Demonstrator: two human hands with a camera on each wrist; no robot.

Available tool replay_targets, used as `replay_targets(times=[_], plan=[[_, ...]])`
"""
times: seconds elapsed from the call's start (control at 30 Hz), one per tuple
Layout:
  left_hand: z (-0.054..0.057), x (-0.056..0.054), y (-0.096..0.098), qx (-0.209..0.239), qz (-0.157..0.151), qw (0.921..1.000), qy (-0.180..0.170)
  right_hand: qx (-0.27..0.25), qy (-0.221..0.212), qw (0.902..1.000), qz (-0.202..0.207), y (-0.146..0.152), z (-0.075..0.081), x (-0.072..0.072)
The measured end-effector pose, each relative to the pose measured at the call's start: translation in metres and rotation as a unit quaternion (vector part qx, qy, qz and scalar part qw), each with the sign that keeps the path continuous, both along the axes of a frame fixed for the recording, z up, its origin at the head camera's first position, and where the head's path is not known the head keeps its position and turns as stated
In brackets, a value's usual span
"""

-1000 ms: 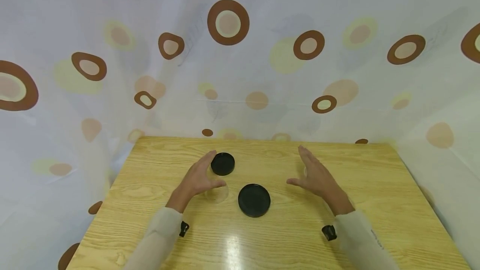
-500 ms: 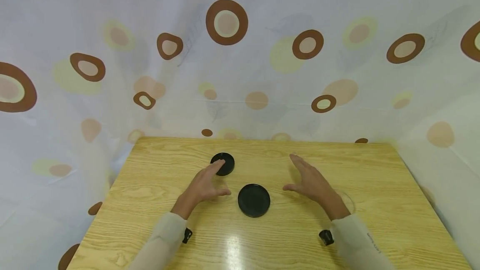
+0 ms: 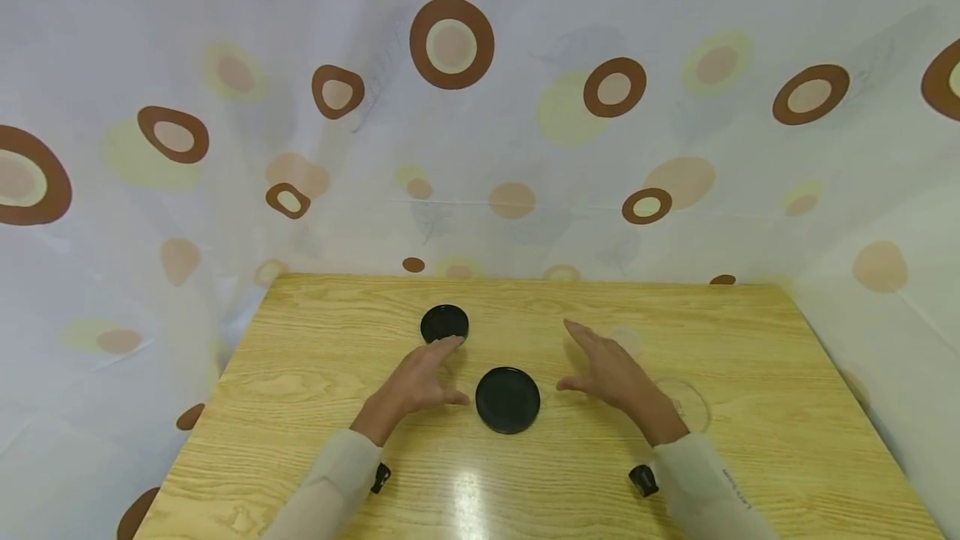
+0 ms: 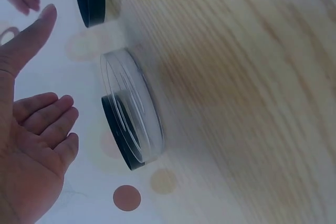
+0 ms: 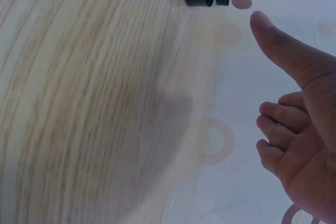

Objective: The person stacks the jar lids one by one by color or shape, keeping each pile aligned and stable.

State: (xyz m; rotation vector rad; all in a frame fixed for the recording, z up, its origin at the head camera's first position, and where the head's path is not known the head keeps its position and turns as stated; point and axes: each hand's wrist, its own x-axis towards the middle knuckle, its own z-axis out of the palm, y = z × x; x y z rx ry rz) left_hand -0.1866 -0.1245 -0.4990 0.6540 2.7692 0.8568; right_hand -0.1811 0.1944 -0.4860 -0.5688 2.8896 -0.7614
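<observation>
My left hand point(image 3: 415, 382) is held over the table with straight fingers and thumb spread apart, holding nothing. My right hand point(image 3: 611, 369) mirrors it on the other side, also holding nothing. Between them lies a round black shallow dish point(image 3: 507, 400), touched by neither. A smaller black dish point(image 3: 444, 322) lies farther back, its near edge partly covered by my left fingertips in the head view. A clear shallow dish point(image 4: 149, 114) appears before my left hand in the left wrist view. Beside my right forearm lies a clear disc point(image 3: 693, 407), and a fainter one point(image 3: 626, 340) sits behind that hand.
The wooden table point(image 3: 315, 315) ends at the back and sides against a hanging white sheet point(image 3: 510, 232) printed with brown and yellow shapes. Small black devices sit at my left wrist point(image 3: 380, 477) and right wrist point(image 3: 643, 480).
Both hands have drawn inward and slightly nearer to me, fingers still spread. More of the clear discs beside the right hand has come into sight. The black dishes have stayed put.
</observation>
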Motion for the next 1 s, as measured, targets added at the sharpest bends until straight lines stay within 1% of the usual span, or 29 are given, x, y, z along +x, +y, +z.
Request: replay_targets(times=[0.2,0.33,0.57,0.87,1.0], plan=[[-0.001,0.002,0.006,-0.034,-0.014,0.9993,0.007,0.008,-0.022,0.9997,0.009,-0.008,0.0,0.003],[-0.004,0.003,0.009,-0.045,-0.028,0.9983,0.022,0.017,-0.021,0.9995,0.017,-0.013,-0.001,0.005],[-0.01,0.003,0.014,-0.067,-0.057,0.9949,0.05,0.015,-0.017,0.9991,0.035,-0.02,-0.006,0.009],[-0.016,0.005,0.021,-0.081,-0.068,0.9923,0.064,0.013,-0.031,0.9986,0.041,-0.026,-0.012,0.01],[-0.017,0.005,0.023,-0.094,-0.068,0.9909,0.068,0.022,-0.018,0.9979,0.058,-0.029,-0.015,0.012]])
